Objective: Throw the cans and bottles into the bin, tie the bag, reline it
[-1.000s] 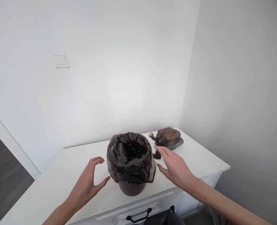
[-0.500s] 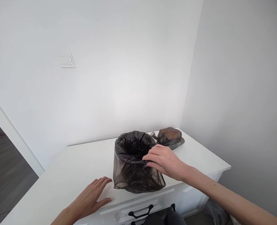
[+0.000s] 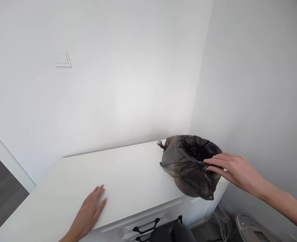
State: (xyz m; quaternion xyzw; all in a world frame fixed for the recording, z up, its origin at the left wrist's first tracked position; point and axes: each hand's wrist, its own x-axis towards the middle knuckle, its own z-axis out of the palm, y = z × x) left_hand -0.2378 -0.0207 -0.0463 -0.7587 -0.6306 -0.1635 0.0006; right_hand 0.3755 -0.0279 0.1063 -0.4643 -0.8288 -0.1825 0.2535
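My right hand [image 3: 230, 168] pinches the near right rim of a bin lined with a dark translucent bag [image 3: 188, 174]. The lined bin is tilted at the right end of the white dresser top [image 3: 128, 178], its dark mouth facing up. Behind it, mostly hidden, a knotted dark bag [image 3: 161, 145] shows its tied end. My left hand [image 3: 89, 213] lies on the dresser top near the front edge, fingers stretched out, holding nothing.
Black handles [image 3: 147, 229] stick out from the dresser's front drawers. On the floor at the lower right are a clear plastic bag [image 3: 224, 220] and a pale device with buttons [image 3: 251, 230]. White walls meet behind the dresser; a switch [image 3: 62, 59] is on the left wall.
My right hand has moved the lined bin rightward along the dresser, and it now covers most of the knotted bag. My left hand has shifted a little left. The view has turned slightly.
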